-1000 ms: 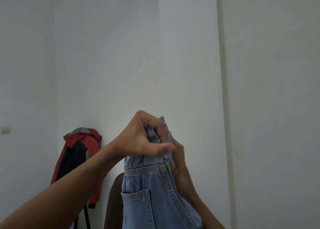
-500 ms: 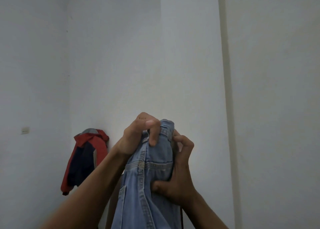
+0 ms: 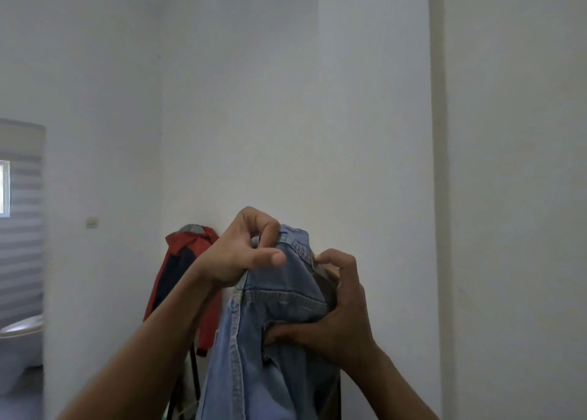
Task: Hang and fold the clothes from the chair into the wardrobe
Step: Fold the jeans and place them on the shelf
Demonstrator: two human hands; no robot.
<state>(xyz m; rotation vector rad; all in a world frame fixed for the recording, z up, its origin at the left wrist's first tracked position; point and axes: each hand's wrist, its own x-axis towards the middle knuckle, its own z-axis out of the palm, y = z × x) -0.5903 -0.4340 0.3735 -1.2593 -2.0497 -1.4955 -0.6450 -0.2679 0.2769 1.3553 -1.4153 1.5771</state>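
A light blue denim garment (image 3: 270,340) hangs in front of me, held up at chest height. My left hand (image 3: 244,251) grips its top edge from the left, fingers curled over the hem. My right hand (image 3: 333,318) grips the same garment from the right, thumb pressed into the fabric lower down and fingers curled near the top. The lower part of the garment runs out of the frame at the bottom. The chair and the wardrobe are not plainly in view.
A red and dark blue jacket (image 3: 187,280) hangs on the white wall behind my left arm. A window with striped blinds (image 3: 19,229) is at the far left. A small wall switch (image 3: 92,222) sits left of the jacket.
The view has swung to the left, bringing the window into sight. My right hand has shifted lower on the denim, and my left hand keeps its hold at the top.
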